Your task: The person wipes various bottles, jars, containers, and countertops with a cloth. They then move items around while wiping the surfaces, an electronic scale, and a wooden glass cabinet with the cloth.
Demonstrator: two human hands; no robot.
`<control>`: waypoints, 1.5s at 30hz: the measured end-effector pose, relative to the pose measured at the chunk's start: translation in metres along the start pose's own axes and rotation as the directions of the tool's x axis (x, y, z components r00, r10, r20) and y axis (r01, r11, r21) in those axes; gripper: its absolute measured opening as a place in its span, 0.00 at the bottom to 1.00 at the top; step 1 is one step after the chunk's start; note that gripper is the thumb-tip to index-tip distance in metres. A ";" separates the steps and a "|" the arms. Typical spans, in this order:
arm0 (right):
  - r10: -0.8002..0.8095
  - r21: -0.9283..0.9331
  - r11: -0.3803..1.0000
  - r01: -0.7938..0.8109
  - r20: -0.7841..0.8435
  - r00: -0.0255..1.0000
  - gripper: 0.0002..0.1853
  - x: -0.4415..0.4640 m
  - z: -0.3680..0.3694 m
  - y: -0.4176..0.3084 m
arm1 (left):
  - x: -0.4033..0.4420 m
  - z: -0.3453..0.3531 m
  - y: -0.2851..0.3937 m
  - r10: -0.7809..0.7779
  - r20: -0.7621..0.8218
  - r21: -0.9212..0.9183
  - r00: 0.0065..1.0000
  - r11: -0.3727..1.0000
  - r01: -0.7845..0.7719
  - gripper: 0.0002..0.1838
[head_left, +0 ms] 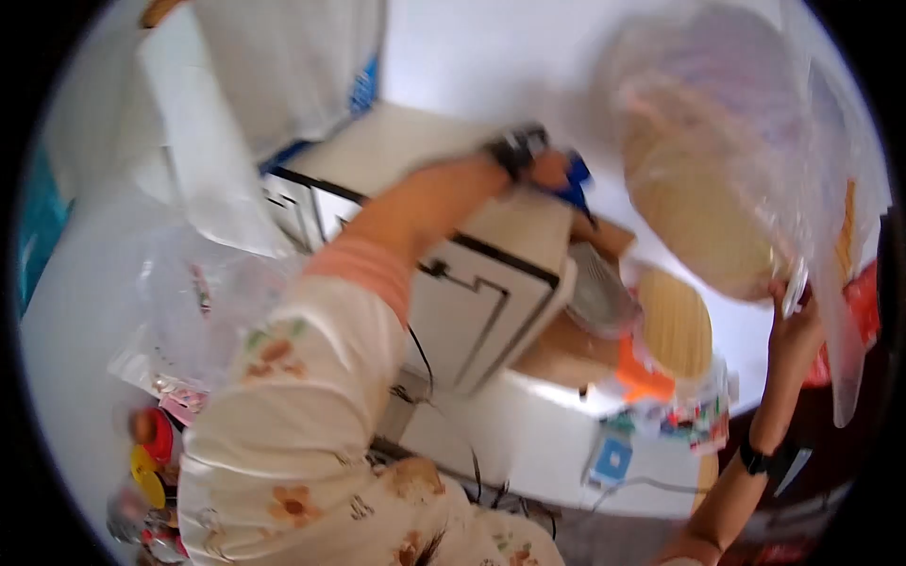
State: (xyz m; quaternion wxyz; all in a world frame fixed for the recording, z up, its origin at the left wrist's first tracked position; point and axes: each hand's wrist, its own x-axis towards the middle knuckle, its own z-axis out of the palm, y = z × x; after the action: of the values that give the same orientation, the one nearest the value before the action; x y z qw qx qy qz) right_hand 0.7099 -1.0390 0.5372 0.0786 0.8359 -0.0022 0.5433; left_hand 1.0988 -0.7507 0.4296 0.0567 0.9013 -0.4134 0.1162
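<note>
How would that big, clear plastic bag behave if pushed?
The clear plastic bag is probably floppy: its thin film creases. It may be light for its bulk, since the right hand alone seems to hold it.

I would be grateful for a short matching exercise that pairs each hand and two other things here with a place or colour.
1. Left hand
2. Right hand
3. Cabinet
4. Cable

A. Gripping a clear plastic bag
B. Thin and black
C. At a blue thing
D. White front, black trim

Pairs: 1-C, 2-A, 3-D, 4-B.
</note>
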 end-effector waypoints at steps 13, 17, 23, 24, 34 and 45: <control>-0.154 0.450 0.867 0.212 -0.162 0.975 0.19 0.038 0.067 -0.147 | -0.297 -0.082 -0.110 -0.394 -0.003 0.005 0.919 0.919 0.394 0.17; -0.148 0.612 0.774 0.163 -0.075 0.986 0.14 0.029 0.087 -0.189 | -0.332 -0.063 -0.131 -0.615 -0.154 0.462 0.773 0.647 0.607 0.14; -0.182 0.664 0.726 0.179 -0.066 0.981 0.13 0.020 0.133 -0.228 | -0.333 -0.078 -0.053 -0.703 -0.314 0.049 0.638 0.659 0.751 0.19; -0.188 0.636 0.749 0.184 -0.061 0.980 0.14 0.016 0.141 -0.233 | -0.338 -0.067 -0.056 -0.698 -0.342 0.059 0.629 0.653 0.755 0.19; -0.212 0.632 0.755 0.173 -0.015 0.977 0.23 0.015 0.148 -0.275 | -0.345 -0.039 0.044 -0.554 -0.568 -0.069 0.609 0.769 0.636 0.16; -0.189 0.891 0.450 -0.058 0.158 0.969 0.36 -0.006 0.100 -0.250 | -0.324 0.035 0.192 -0.411 -0.539 -0.483 0.735 0.866 0.130 0.19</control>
State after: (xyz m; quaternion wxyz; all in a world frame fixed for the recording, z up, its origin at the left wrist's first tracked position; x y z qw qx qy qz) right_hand 0.8208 -0.8059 0.4603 -0.3501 0.8101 0.3057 0.3574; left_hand 0.7547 -0.6461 0.3138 0.3965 0.8287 -0.2463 0.3087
